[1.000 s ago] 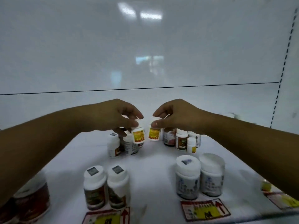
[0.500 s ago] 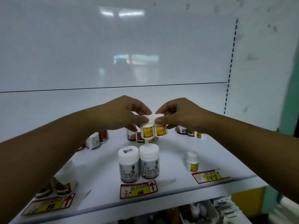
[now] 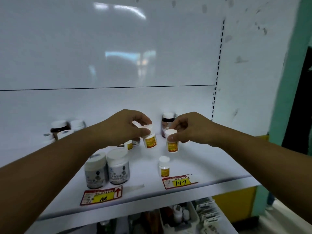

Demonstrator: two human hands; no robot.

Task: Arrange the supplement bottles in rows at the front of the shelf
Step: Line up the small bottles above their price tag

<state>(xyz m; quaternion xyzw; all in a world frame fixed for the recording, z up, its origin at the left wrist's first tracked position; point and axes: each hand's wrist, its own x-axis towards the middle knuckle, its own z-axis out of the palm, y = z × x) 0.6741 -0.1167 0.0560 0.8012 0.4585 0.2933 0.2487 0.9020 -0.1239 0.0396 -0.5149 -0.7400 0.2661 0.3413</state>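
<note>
My left hand (image 3: 125,128) pinches the white cap of a small yellow-labelled bottle (image 3: 150,141), tilted and held above the white shelf (image 3: 211,166). My right hand (image 3: 189,129) pinches the cap of a matching small bottle (image 3: 172,144), upright and a little lower, to the right of the first. A third small yellow-labelled bottle (image 3: 164,168) stands near the front edge behind the price tag marked 147 (image 3: 179,182). Another small one (image 3: 129,145) stands behind my left hand.
Two larger grey-labelled bottles (image 3: 108,169) stand side by side at the front left behind a red and yellow price tag (image 3: 102,196). Dark bottles stand at the back left (image 3: 59,128) and back middle (image 3: 167,123). A lower shelf holds boxes and bottles (image 3: 185,215).
The view has swung left so the shelf's right end shows. Both hands have moved apart and forward, carrying the two small bottles, which were side by side before.
</note>
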